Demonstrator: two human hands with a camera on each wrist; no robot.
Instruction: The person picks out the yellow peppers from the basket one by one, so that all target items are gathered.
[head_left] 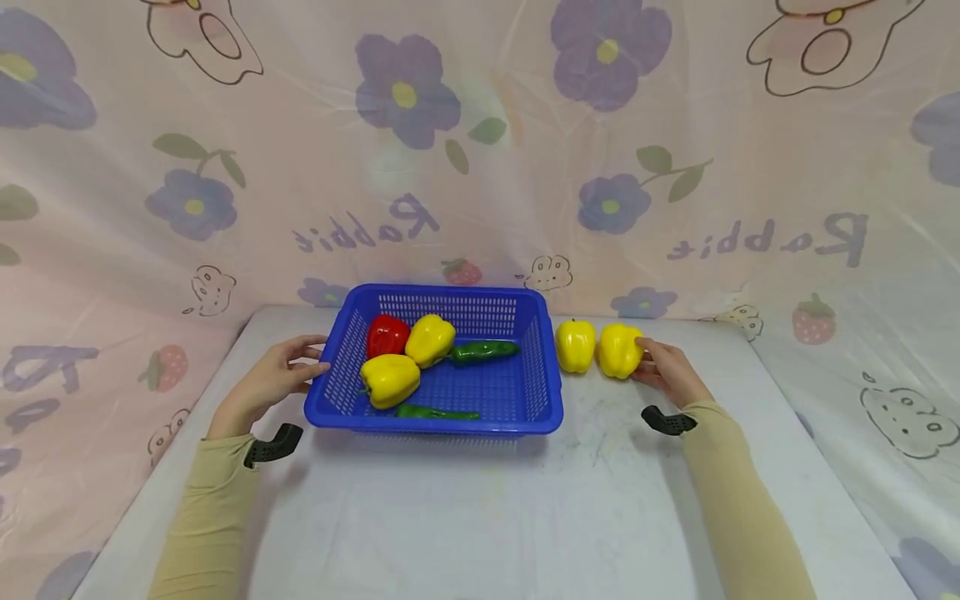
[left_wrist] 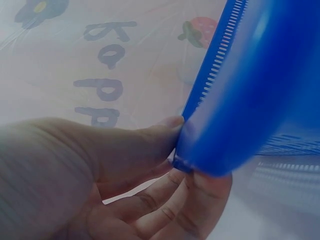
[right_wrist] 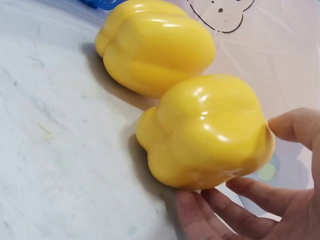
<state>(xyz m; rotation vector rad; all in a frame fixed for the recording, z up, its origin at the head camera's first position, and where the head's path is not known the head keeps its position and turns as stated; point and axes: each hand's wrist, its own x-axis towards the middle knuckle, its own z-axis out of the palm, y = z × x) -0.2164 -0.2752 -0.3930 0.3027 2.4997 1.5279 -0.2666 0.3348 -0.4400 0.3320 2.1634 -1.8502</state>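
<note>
My left hand (head_left: 266, 383) grips the left rim of a blue plastic basket (head_left: 435, 424); the left wrist view shows the thumb at the rim's edge and fingers curled below it. Inside the basket lie a red bell pepper (head_left: 387, 337), two yellow bell peppers (head_left: 391, 381), and two long green chili peppers (head_left: 484, 352). On the table to its right, my right hand (head_left: 670, 372) holds the outer yellow bell pepper (right_wrist: 210, 132), thumb at one end and fingers against its underside. Another yellow bell pepper (right_wrist: 155, 47) sits close beside it, between it and the basket.
Everything stands on a white table (head_left: 480, 517). A pinkish sheet (head_left: 495, 167) printed with flowers, rabbits and strawberries hangs behind the table and along its sides. A black curved mount (head_left: 276, 445) sits on the left wrist, and a similar black mount (head_left: 667, 422) on the right.
</note>
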